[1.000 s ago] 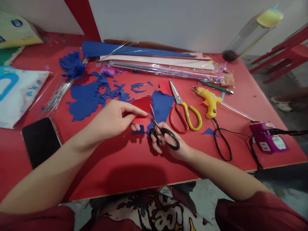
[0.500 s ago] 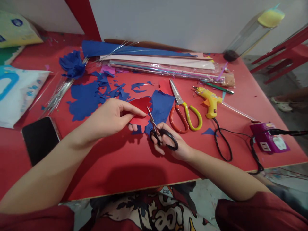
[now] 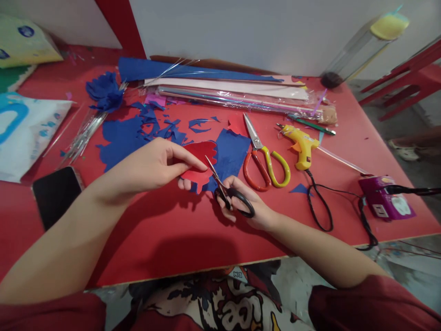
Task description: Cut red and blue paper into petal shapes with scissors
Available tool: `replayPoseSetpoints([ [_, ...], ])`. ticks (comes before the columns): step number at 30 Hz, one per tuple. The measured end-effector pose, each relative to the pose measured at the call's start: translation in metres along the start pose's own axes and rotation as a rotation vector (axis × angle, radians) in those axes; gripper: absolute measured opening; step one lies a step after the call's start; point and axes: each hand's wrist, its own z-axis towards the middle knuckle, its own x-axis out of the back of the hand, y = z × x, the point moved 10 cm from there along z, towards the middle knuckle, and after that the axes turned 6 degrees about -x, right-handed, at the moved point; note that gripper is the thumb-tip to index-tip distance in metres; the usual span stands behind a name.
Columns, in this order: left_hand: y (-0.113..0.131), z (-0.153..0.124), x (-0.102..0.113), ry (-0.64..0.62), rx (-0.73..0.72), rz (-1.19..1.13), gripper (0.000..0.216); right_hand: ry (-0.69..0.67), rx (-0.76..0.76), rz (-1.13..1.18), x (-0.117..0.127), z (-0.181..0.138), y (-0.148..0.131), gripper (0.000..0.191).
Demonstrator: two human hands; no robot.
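My left hand (image 3: 155, 166) pinches a red paper piece (image 3: 201, 156) with a scalloped edge, thumb on top and fingers beneath, a little above the red table (image 3: 172, 239). My right hand (image 3: 246, 207) grips small black-handled scissors (image 3: 227, 191), fingers through the loops. Their blades point up and left into the lower right edge of the red piece. A blue paper sheet (image 3: 230, 154) lies just behind the piece.
Orange-and-yellow scissors (image 3: 263, 158), a yellow glue gun (image 3: 301, 145) with its black cord (image 3: 319, 207) and a purple plug block (image 3: 386, 202) lie to the right. Blue scraps (image 3: 131, 135), a blue paper flower (image 3: 105, 92), wrapped paper rolls (image 3: 234, 94) and a phone (image 3: 57, 193) lie left and behind.
The scissors' blades have swung leftward and advanced along the red piece's edge. My left hand has turned the piece slightly and drifted left.
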Motion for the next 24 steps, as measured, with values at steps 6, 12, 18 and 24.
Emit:
replayPoseSetpoints([
  [6,0.0009,-0.0006,-0.0060,-0.055,-0.029,-0.025,0.022,-0.038,0.031,-0.021,-0.0018,0.0000,0.0003,0.046],
  [12,0.0004,0.0000,-0.0073,-0.075,0.007,-0.034,0.022,-0.077,0.050,-0.017,-0.0023,-0.0007,0.0000,0.042],
  [18,0.0010,0.0008,-0.0069,-0.095,-0.013,-0.012,0.022,-0.071,0.036,-0.004,-0.0022,-0.0010,-0.0003,0.040],
  [24,0.0006,0.0003,-0.0067,-0.119,-0.011,-0.029,0.022,-0.070,0.041,-0.002,-0.0029,-0.0009,-0.0011,0.041],
])
